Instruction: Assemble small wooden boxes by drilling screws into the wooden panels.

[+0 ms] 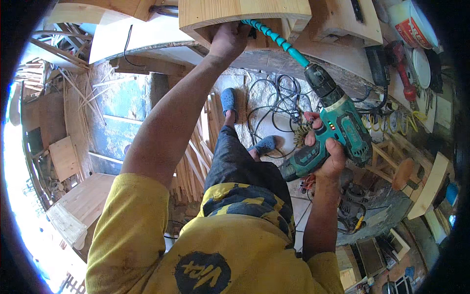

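A teal and black cordless drill (338,122) is in my right hand (333,159), the fingers wrapped round its handle. From its chuck a turquoise flexible drill shaft (276,38) curves up and to the left, under the curved edge of a pale wooden piece of furniture (245,13). My left hand (229,41) reaches into the opening of that piece, close to the far end of the shaft. Its fingers are hidden by the wood and shadow, as is the tip of the shaft, so what they touch does not show.
The wooden piece rests on a long workbench (342,61). Right of it are a white bucket (413,24) and a red-handled tool (404,73). Black cables (279,100) lie coiled on the floor near my feet. Wooden strips (191,171) lean at the left of my legs.
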The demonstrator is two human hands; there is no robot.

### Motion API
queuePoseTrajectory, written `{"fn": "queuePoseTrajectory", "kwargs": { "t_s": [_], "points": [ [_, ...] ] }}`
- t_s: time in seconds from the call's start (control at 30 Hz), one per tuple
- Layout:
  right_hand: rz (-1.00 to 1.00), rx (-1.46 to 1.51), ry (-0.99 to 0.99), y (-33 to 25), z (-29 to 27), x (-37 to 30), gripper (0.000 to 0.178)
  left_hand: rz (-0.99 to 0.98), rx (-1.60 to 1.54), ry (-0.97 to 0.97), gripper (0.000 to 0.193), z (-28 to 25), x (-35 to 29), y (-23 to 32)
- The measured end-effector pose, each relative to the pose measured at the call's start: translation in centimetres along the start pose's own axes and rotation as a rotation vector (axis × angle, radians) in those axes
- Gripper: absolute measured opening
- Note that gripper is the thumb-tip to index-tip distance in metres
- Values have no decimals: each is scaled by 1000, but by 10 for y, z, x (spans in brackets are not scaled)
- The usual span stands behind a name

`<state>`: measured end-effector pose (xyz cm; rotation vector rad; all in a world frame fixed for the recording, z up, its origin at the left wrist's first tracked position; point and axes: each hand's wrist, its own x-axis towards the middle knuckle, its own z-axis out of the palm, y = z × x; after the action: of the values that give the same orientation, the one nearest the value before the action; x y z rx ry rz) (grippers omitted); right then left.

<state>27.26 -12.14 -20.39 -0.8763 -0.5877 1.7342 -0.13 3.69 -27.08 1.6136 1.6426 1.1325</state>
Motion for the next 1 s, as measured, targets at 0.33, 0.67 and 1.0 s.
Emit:
{"fn": "queuePoseTrajectory", "kwargs": {
  "t_s": [0.33, 0.67, 1.0],
  "points": [
    [6, 12, 26, 0, 6, -1, 47, 67, 124, 12, 18, -2, -3, 3],
    [-67, -120, 61, 10, 11, -4, 48, 228, 144, -13, 17, -1, 8, -16],
    [61, -48, 58, 17, 2, -6, 45, 129, 31, 28, 22, 0, 0, -13]
  ]
}}
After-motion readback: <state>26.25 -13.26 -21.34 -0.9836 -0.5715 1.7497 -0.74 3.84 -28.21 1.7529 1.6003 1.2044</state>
